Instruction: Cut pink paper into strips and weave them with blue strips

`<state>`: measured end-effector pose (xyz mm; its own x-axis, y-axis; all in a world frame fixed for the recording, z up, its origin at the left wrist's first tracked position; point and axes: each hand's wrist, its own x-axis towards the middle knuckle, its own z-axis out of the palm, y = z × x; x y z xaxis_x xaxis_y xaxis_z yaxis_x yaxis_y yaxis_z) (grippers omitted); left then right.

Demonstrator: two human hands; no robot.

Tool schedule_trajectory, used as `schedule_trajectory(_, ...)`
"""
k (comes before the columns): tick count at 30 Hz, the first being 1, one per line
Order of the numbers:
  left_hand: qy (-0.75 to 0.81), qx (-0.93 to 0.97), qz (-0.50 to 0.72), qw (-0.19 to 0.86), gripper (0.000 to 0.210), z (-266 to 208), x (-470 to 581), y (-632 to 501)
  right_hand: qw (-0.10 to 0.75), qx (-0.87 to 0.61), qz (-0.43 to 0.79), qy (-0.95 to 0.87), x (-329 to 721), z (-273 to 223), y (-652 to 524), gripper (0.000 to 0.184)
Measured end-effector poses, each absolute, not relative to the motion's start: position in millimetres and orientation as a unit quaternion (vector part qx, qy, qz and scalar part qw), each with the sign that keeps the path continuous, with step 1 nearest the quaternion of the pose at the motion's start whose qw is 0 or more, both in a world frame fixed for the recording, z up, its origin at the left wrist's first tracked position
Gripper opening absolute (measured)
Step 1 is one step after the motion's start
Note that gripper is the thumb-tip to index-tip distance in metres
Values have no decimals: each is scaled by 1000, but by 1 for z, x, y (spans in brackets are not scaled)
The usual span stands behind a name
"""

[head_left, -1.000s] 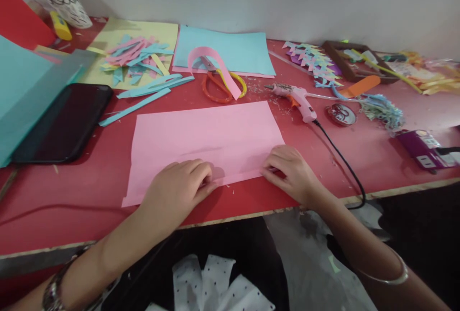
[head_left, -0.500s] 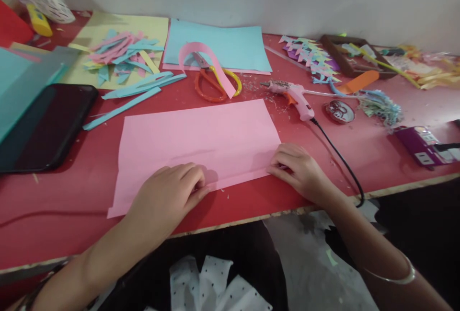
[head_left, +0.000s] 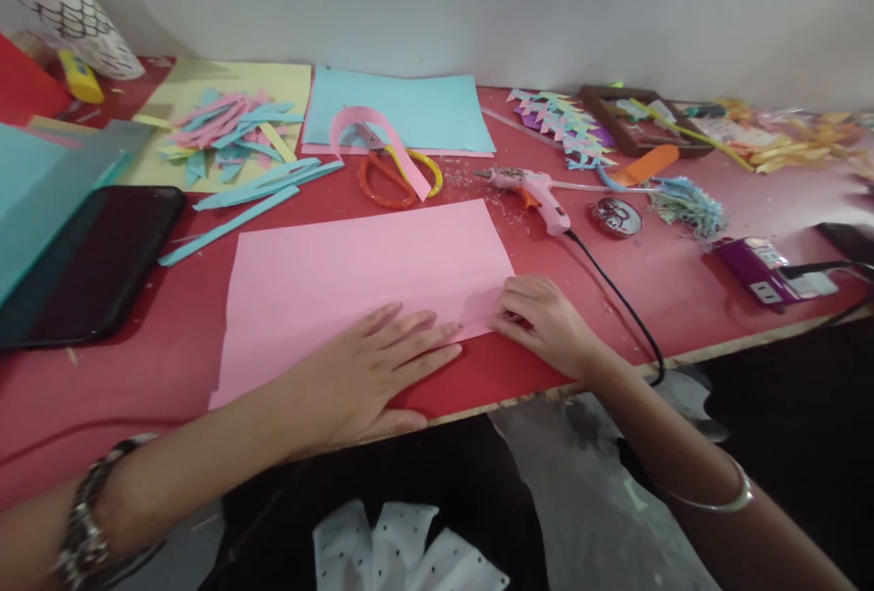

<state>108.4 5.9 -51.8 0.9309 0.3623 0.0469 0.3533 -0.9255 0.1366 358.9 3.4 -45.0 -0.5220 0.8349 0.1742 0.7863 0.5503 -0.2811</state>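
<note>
A pink sheet of paper (head_left: 369, 263) lies on the red table in front of me, its near edge folded over in a narrow strip. My left hand (head_left: 382, 368) rests flat across that near edge, fingers spread and pointing right. At the sheet's right near corner, my right hand (head_left: 536, 322) pinches the folded edge between thumb and fingers. Just beyond the paper are scissors (head_left: 389, 199) with orange and yellow handles, a curled pink paper strip (head_left: 402, 154) lying over them. A pink glue gun (head_left: 539, 195) lies to the right of the sheet.
Blue sheets (head_left: 402, 108) and a pile of cut paper strips (head_left: 232, 131) lie at the back. A black phone (head_left: 96, 263) is at left. On the right are a round tin (head_left: 616, 218), a brown tray (head_left: 625, 136), an orange stick (head_left: 645, 165) and a purple power adapter (head_left: 755, 272).
My left hand has opened from a curled grip and slid right along the folded edge, now flat. My right hand stays pinched at the corner. The view has shifted slightly.
</note>
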Motion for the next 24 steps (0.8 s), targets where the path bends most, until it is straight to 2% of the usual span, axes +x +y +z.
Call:
schedule_trajectory(4,172,978,4,114,68,-54,119,11,152,-466,85,-868,359,-46,3,30)
schedule_trajectory(10,166,979,35,110,69,-58,117,13,146,-478,81,-862,359,-48,1,30)
schedule_trajectory(19,180,974,-7,141,70,-54,121,13,152,-498,75,-850,359,-49,-1,30)
schedule_trajectory(24,175,977,20,123,67,-56,114,12,147,-497,70,-852,358,-49,-1,31)
